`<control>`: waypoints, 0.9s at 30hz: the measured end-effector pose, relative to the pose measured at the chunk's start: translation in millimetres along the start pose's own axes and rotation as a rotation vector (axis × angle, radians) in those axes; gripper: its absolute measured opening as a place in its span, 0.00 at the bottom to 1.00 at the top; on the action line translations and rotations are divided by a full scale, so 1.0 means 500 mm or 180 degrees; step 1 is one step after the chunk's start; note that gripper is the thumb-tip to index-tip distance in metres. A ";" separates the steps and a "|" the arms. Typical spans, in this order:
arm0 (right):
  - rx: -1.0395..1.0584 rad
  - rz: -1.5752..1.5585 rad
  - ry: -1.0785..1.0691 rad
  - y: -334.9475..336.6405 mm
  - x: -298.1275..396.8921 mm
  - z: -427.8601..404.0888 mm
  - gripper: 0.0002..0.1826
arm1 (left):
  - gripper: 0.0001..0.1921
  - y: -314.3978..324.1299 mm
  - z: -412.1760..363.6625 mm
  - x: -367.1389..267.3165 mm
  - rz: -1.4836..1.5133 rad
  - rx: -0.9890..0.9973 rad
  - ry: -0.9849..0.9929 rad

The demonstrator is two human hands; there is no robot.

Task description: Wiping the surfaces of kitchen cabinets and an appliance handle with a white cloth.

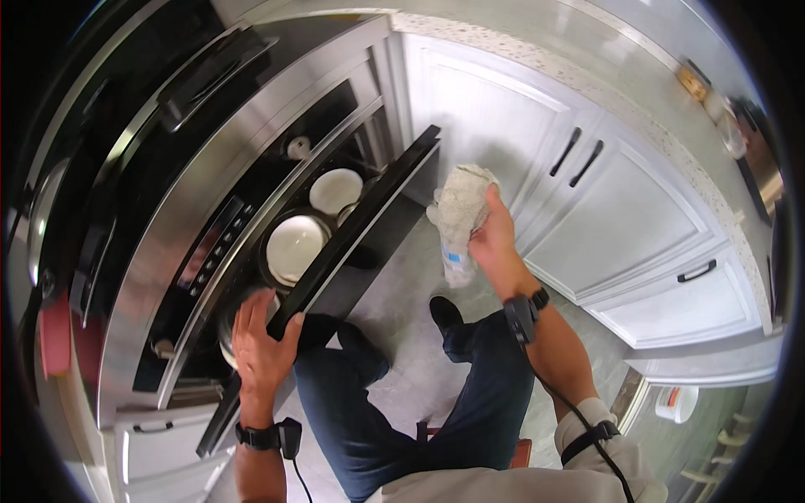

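My right hand (497, 232) grips a bunched off-white cloth (464, 198) above the floor, in front of white cabinet doors. The cloth's lower end hangs down and carries a blue patch. My left hand (265, 346) straddles the black top edge of a pulled-out drawer front (358, 226), thumb on the outer side and fingers inside. Within the drawer stand a white bowl (337, 191) and stacked white bowls (295, 248). More dishware shows partly beside my left hand, which hides some of it.
The drawer belongs to a stainless-steel stove unit (251, 135) with knobs and a button panel. White cabinets (497, 94) with black handles stand ahead and right, under a speckled countertop (490, 44). My legs flank the grey tiled floor (402, 402). A white bucket (677, 403) is at lower right.
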State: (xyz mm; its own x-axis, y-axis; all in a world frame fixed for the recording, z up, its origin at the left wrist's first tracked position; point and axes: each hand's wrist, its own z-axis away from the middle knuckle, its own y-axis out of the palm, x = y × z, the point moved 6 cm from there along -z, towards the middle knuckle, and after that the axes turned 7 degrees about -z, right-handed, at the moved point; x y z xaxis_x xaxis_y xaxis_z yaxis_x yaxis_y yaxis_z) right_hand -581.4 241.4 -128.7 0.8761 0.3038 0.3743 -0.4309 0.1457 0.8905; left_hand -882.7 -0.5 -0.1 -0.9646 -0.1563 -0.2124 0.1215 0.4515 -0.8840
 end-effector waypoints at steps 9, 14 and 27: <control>0.1281 0.0853 0.0656 0.202 -0.094 0.256 0.32 | 0.41 0.094 0.029 -0.206 0.4158 0.0551 -0.0672; 0.2108 0.1698 -0.0491 0.315 -0.105 0.271 0.27 | 0.26 0.028 0.033 -0.141 0.4029 -0.0143 -0.0251; 0.2874 0.2762 -0.0317 0.436 -0.314 0.268 0.16 | 0.30 -0.575 0.223 0.106 0.3132 -0.1977 -0.0544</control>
State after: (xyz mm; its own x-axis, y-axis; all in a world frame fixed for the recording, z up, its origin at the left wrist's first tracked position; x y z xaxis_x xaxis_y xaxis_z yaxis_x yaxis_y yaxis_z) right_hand -784.0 99.1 41.4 0.4080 -0.1014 0.9073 -0.6058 -0.7736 0.1860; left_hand -942.8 -236.6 196.3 -0.4691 0.4042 -0.7852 0.6160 0.7869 0.0370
